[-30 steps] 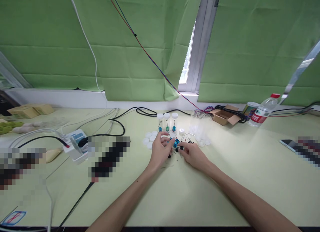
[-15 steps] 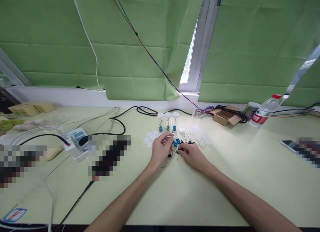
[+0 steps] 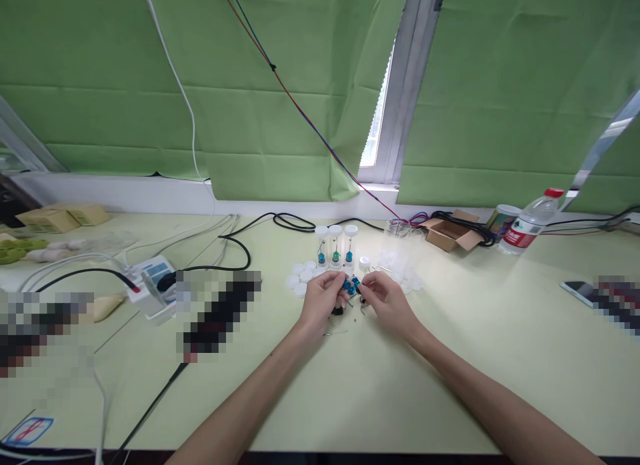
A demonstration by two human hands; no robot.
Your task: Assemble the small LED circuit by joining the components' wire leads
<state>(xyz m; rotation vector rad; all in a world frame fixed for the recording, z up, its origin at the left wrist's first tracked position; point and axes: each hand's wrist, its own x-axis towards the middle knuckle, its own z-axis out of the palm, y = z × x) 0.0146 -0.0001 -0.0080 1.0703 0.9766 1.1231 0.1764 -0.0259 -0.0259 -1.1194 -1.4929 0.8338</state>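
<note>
So the blue bits [image 3: 352, 287] are on the table [image 3: 440, 345] between the left hand [image 3: 323, 299] and right hand [image 3: 391, 301], fingertips bunched right by them, can't tell if either's gripping one. Three capped vials [image 3: 335, 243] block the far side, white discs [image 3: 300, 276] crowd the left, box [image 3: 451, 233] and bottle [image 3: 526, 226] sit far right, well apart.

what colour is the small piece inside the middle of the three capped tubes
Green. The small piece in the middle tube shows best in the head view.
</note>
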